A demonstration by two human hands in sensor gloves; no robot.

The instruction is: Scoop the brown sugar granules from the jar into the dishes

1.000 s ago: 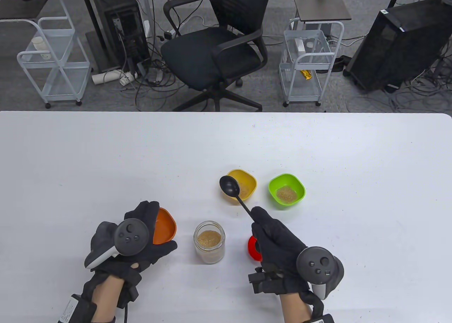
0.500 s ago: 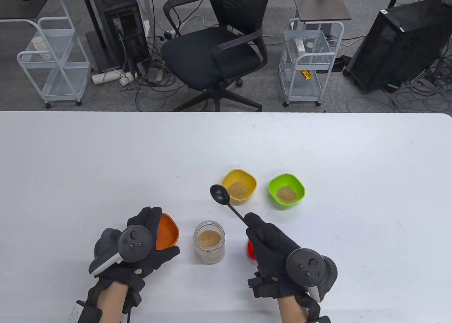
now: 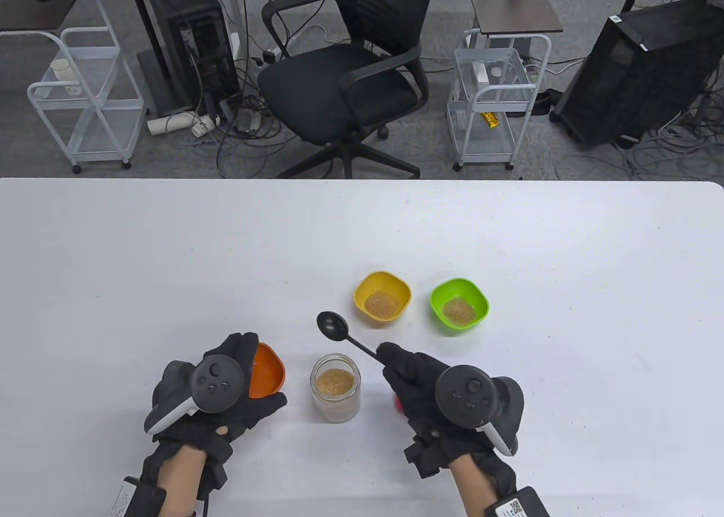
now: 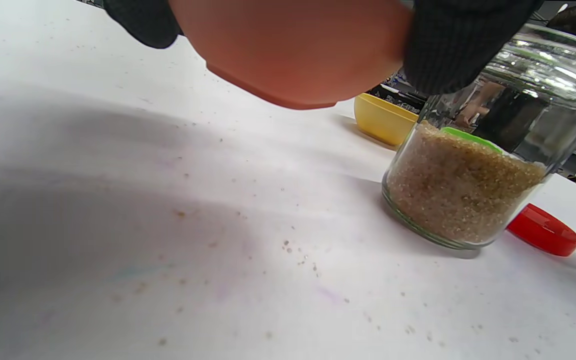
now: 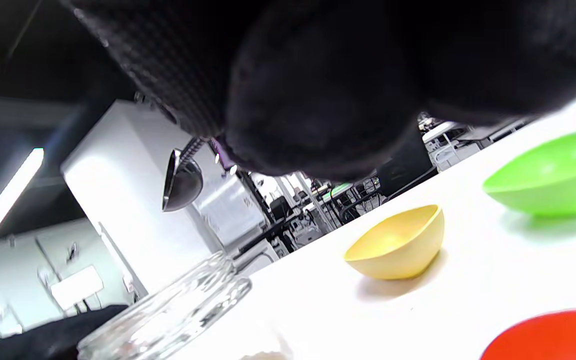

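The right hand (image 3: 430, 390) pinches the black spoon (image 3: 339, 331); the left hand (image 3: 220, 387) grips the orange dish (image 3: 267, 371). Lower the spoon straight into the glass jar (image 3: 335, 387) and avoid its rim.

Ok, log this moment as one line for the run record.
left hand: holds orange dish | right hand: holds black spoon, empty, above table | jar: open | yellow, green dishes: sugared

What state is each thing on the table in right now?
Jar: open, upright, part full of sugar.
Red lid: off, flat on the table.
Spoon: empty, held by the right hand.
Orange dish: empty, tilted, held by the left hand.
Yellow dish: holds sugar.
Green dish: holds sugar.
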